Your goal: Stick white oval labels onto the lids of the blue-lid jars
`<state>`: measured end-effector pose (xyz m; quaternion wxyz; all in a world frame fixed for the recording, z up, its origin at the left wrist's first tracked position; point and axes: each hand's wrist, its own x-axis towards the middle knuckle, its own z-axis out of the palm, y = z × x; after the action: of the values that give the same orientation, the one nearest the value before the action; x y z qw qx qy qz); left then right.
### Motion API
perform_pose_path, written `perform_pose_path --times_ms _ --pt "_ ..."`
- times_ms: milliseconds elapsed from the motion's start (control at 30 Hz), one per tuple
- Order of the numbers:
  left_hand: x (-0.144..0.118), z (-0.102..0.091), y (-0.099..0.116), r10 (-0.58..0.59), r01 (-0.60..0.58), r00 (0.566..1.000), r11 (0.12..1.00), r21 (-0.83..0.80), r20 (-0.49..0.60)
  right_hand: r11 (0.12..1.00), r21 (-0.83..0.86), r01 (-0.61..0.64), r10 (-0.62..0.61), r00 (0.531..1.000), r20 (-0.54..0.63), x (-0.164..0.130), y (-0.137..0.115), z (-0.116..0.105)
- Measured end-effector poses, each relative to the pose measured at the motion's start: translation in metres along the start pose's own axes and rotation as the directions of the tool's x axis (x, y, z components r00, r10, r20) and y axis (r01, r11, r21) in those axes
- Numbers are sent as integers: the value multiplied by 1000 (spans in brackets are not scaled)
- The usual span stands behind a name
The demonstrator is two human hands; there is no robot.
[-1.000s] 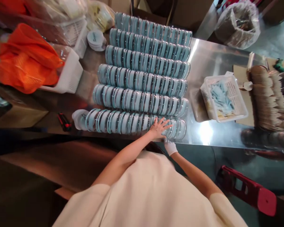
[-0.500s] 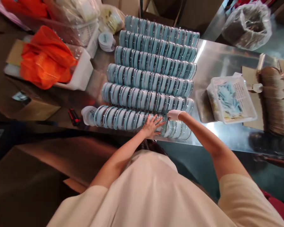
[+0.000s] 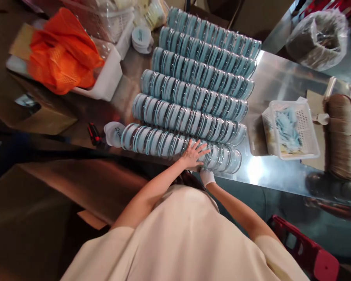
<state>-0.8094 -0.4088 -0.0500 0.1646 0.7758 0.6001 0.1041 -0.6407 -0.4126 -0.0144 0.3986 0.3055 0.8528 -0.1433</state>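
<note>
Steel bench in front of us, and most of it is taken up by rows of round clear-lidded tins with blue rims, laid overlapping like roof tiles. Our bare left hand lies flat on the nearest row, fingers spread wide across the lids, right at the bench's near edge. Our right hand, in a white glove, sits just below it at the edge, touching the same row from the underside as far as we can see; whether those fingers are curled or straight, we honestly can't tell, since the left hand covers them. Looks to us like we're squaring up or getting a grip on a chunk of that front row. Moving it would call for squeezing the tins between both palms so none fan out or roll off. Off to the right there's a white basket with blue packets, and an orange bag sits in a tray on the far left.
</note>
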Motion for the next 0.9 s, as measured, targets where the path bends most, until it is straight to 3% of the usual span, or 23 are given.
perform_pose_path --times_ms 67,133,200,233,333,400,467,533,733,900 --pt "-7 -7 -4 12 -11 999 1000 11 -39 1000 10 -19 19 998 -53 1 16 -13" --pt "-20 -14 -12 -27 30 994 999 24 -102 1000 -4 8 -9 978 -208 8 44 -43" --pt "-33 -19 -22 -85 90 987 995 31 -134 992 -85 93 -117 925 -362 24 71 -82" --pt "-39 -20 -27 -97 103 987 994 35 -126 975 -146 169 -212 906 -365 36 82 -102" --pt "-48 -19 -38 -85 88 995 994 58 -54 903 -224 365 -404 901 -161 72 95 -151" --pt "-48 -18 -40 -89 90 996 993 74 -23 898 -237 371 -382 924 -1 89 89 -169" --pt "-46 -17 -40 -102 102 995 991 82 -9 917 -264 298 -279 954 107 96 79 -175" --pt "-44 -17 -39 -108 107 994 991 77 -2 925 -278 258 -228 964 137 97 73 -175" --pt "-44 -16 -39 -105 105 994 994 40 -8 940 -217 262 -256 965 55 90 82 -166" --pt "-43 -14 -40 -104 103 995 994 34 7 960 -163 228 -221 973 62 86 81 -166"
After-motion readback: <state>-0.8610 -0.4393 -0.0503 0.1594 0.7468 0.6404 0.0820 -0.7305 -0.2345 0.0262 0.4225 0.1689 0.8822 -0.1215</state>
